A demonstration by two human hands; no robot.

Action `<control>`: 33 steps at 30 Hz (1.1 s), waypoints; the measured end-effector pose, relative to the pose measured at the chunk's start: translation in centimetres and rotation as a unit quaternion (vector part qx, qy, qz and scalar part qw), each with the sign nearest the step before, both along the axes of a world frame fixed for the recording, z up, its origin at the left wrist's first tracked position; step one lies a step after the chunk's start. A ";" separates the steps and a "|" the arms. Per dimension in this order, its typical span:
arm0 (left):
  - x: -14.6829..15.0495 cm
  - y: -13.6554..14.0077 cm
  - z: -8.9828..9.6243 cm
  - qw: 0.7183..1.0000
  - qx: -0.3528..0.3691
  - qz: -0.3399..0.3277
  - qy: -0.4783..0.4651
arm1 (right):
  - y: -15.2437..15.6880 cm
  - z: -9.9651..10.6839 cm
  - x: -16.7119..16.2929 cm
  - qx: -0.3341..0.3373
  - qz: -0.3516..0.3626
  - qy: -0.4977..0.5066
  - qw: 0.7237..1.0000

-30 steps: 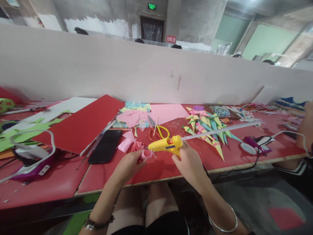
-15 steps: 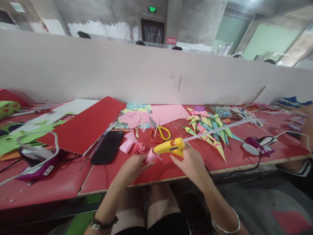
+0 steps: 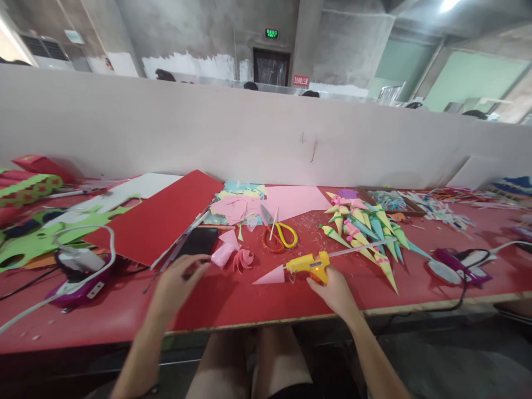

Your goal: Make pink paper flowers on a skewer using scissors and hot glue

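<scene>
My left hand (image 3: 177, 285) hovers over the lower end of a black phone (image 3: 199, 243), fingers curved and apart, nothing seen between them. With my right hand (image 3: 334, 291) I hold the handle of a yellow hot glue gun (image 3: 305, 263), a long clear glue stick (image 3: 361, 246) jutting from its back. The gun's nozzle meets the wide end of a pink paper cone (image 3: 271, 275) lying on the table; whether it is inside cannot be made out. A coral spiral paper flower (image 3: 243, 260) and folded pink pieces (image 3: 224, 249) lie between my hands.
Scissors (image 3: 286, 235) with orange and yellow handles lie behind the glue gun. Decorated paper cones (image 3: 376, 233) are piled at right. Purple power strips (image 3: 85, 291) with cords sit on both sides. Red card (image 3: 162, 221) and paper scraps (image 3: 235, 209) lie before a white partition (image 3: 233, 133).
My left hand has let go of the pink cone and moved left to the phone. The cone now lies on the table. The glue gun in my right hand is lower, and the view has tilted up.
</scene>
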State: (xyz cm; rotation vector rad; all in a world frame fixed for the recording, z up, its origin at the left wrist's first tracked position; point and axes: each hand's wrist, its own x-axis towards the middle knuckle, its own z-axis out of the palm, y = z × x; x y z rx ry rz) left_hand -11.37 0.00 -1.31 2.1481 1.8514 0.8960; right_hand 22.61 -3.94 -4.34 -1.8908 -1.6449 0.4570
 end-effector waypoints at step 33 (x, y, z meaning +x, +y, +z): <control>-5.3 1.0 -1.4 0.973 -0.128 0.160 0.109 | -0.2 0.6 0.0 -0.020 -0.008 0.015 1.000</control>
